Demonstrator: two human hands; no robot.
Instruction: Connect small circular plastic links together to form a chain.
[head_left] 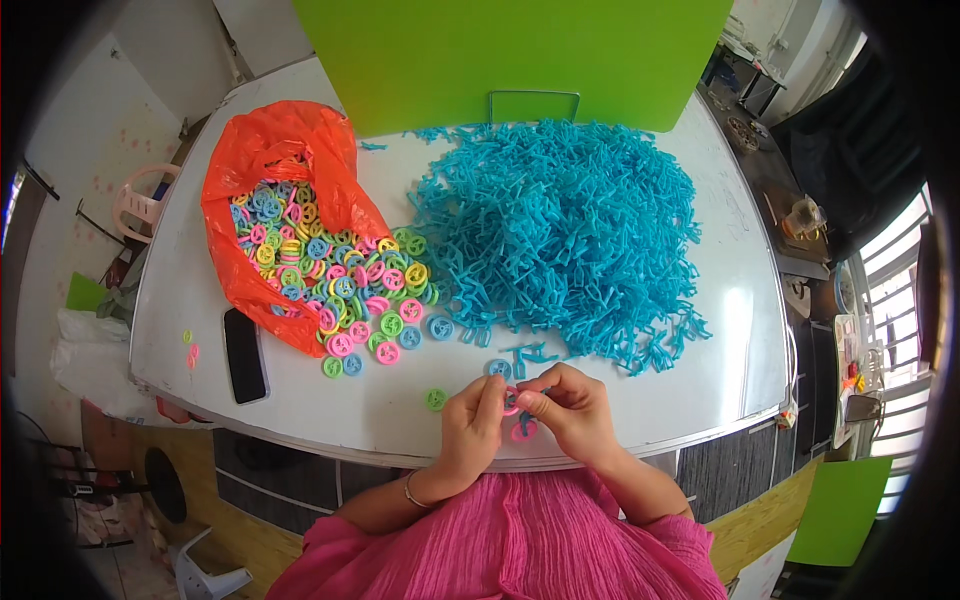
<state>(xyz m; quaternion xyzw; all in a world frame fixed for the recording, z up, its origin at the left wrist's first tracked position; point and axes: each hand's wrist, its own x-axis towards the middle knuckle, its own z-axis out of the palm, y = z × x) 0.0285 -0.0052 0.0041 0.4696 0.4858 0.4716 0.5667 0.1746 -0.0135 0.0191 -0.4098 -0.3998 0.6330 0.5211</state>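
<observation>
My two hands meet at the table's near edge, fingertips almost touching. My left hand [474,424] is closed, pinching a small pink plastic wheel [511,402]. Thumb and fingers of my right hand [576,416] are pinched at the wheel's other side, on a small blue plastic piece [527,417] that they largely cover. Just below my fingertips shows another pink wheel [523,432]; whether it is joined to the blue piece I cannot tell. A blue wheel [499,369] lies just beyond my left fingers, and a green wheel [436,400] to their left.
An orange-red plastic bag [228,262] spills many coloured wheels [345,287] at the left. Right of it rises a large heap of blue plastic pieces [575,230]. A phone [246,355] lies near the left edge of the white table [640,405]. A green board [520,55] stands behind.
</observation>
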